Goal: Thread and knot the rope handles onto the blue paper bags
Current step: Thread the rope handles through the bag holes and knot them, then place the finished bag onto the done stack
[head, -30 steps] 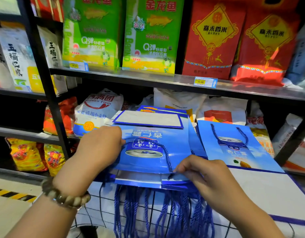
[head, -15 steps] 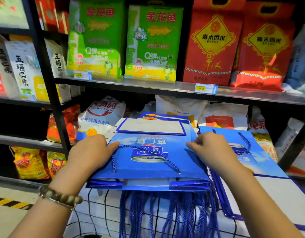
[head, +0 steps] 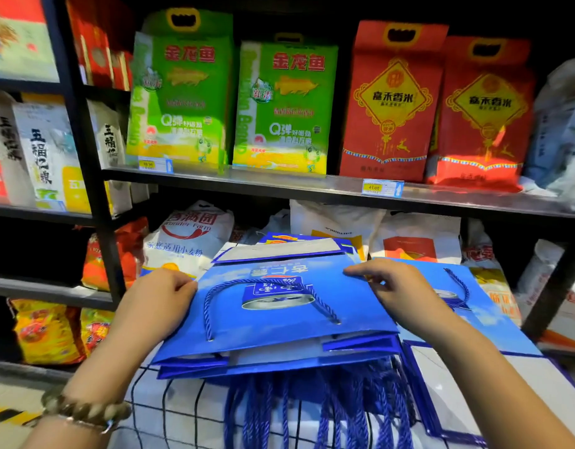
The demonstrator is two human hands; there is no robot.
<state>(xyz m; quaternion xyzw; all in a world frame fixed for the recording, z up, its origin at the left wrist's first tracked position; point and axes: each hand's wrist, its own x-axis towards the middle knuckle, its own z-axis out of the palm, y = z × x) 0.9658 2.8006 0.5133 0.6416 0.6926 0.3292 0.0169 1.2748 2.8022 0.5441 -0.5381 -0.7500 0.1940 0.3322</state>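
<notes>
A person's left hand and right hand pinched the two far corners of a flattened blue paper bag, fingers curled over its edges, as it lay atop a stack of similar bags on a checked cloth in front of shop shelves. A blue rope handle looped across the bag's printed face, both ends passing through its holes; the bag's upside-down lettering was too blurred to read with confidence. A bundle of loose blue ropes hung below the stack. Behind, green rice bags read "金龙鱼", red bags "香米", and a shelf price tag "45.00".
</notes>
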